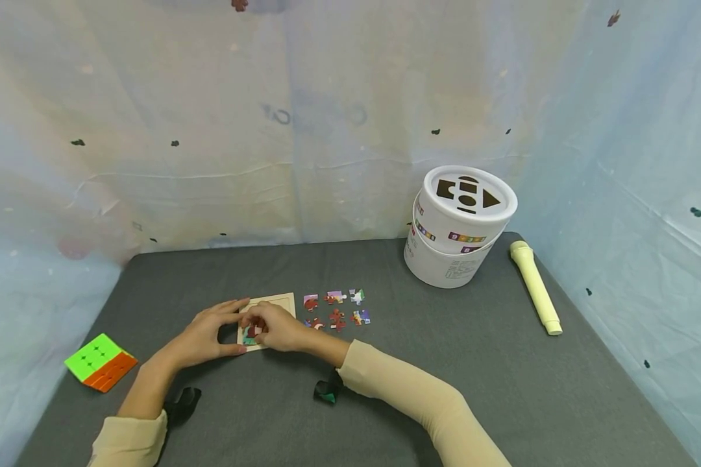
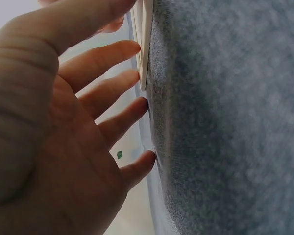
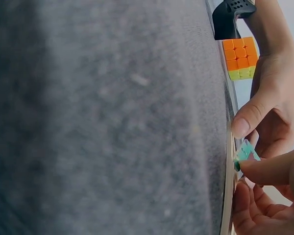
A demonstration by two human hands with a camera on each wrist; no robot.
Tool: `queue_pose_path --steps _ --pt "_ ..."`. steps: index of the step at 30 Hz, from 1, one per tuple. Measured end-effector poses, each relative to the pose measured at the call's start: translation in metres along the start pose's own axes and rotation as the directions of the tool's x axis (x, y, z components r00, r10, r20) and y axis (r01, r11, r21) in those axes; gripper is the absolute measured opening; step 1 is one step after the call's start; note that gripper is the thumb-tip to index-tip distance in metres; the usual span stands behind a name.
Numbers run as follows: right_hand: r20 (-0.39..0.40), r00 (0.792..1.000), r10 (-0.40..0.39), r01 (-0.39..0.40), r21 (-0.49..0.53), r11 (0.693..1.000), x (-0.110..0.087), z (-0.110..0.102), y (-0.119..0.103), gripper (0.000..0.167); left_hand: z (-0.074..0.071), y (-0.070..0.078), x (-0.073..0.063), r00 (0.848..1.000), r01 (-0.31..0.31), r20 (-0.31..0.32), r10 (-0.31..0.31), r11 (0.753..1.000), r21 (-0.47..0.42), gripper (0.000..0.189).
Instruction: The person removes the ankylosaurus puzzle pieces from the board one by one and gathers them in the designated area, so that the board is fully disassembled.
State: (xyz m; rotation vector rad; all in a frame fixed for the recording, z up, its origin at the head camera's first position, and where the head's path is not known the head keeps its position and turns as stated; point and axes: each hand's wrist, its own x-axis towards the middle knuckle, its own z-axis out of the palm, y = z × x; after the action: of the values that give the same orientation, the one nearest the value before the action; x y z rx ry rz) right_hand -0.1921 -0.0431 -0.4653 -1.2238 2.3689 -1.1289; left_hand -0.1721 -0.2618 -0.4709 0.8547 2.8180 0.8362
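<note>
A small wooden puzzle tray (image 1: 287, 300) lies on the dark cloth, with colourful printed pieces in its near left part. My left hand (image 1: 210, 329) (image 2: 63, 127) spans the tray's left side, thumb at the near corner and fingertips at the far one, holding it. Over the tray, my right hand (image 1: 282, 327) (image 3: 274, 196) pinches a teal and pink puzzle piece (image 3: 246, 152) between thumb and fingers, tilted up at the tray in the right wrist view. Several loose puzzle pieces (image 1: 337, 318) lie in two rows right of the tray.
A green and orange puzzle cube (image 1: 100, 363) sits left of my left forearm. A white lidded bucket (image 1: 460, 227) with shape cutouts stands at the back right. Beside it lies a pale yellow stick (image 1: 536, 285). Curtains rise behind the grey table (image 1: 502, 389).
</note>
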Motion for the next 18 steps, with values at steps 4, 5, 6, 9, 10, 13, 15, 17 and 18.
queue_pose_path --steps 4,5,6,9,10,13,15,17,18 --pt "-0.015 1.0 0.009 -0.008 0.069 0.998 -0.0007 0.0002 0.0009 0.029 0.0008 -0.0003 0.0001 1.0 0.004 -0.006 -0.004 1.0 0.003 0.079" --pt "-0.02 1.0 0.016 -0.014 0.09 0.996 -0.0009 0.0003 0.0008 0.029 0.0011 -0.0006 0.0001 1.0 0.004 -0.007 -0.003 1.0 0.005 0.079" --pt "-0.026 0.999 0.024 -0.021 0.111 0.994 -0.0011 0.0003 0.0008 0.028 0.0013 -0.0009 0.0001 1.0 0.002 -0.009 -0.002 1.0 0.008 0.079" --pt "-0.044 0.998 0.052 -0.044 0.169 0.985 -0.0018 0.0004 0.0009 0.025 0.0021 -0.0016 0.0001 1.0 0.0 -0.013 0.001 1.0 0.012 0.08" --pt "-0.051 0.997 0.062 -0.052 0.18 0.982 -0.0018 0.0003 0.0013 0.024 0.0023 -0.0017 0.0001 1.0 -0.001 -0.014 0.001 1.0 0.013 0.08" --pt "-0.065 0.994 0.087 -0.071 0.218 0.973 -0.0017 -0.0003 0.0031 0.023 0.003 -0.0026 0.0003 1.0 -0.003 -0.011 0.003 1.0 0.012 0.08" --pt "-0.074 0.993 0.097 -0.076 0.242 0.967 -0.0016 -0.0008 0.0043 0.024 0.0032 -0.0027 0.0003 1.0 -0.006 -0.011 0.006 1.0 0.014 0.079" --pt "-0.084 0.992 0.093 -0.067 0.266 0.962 -0.0021 -0.0022 0.0042 0.025 0.0031 -0.0031 0.0001 1.0 -0.01 -0.011 0.01 1.0 0.015 0.076" --pt "-0.092 0.992 0.084 -0.056 0.275 0.96 -0.0026 -0.0033 0.0034 0.026 0.0028 -0.0025 -0.0001 1.0 -0.01 -0.011 0.01 1.0 0.014 0.075"
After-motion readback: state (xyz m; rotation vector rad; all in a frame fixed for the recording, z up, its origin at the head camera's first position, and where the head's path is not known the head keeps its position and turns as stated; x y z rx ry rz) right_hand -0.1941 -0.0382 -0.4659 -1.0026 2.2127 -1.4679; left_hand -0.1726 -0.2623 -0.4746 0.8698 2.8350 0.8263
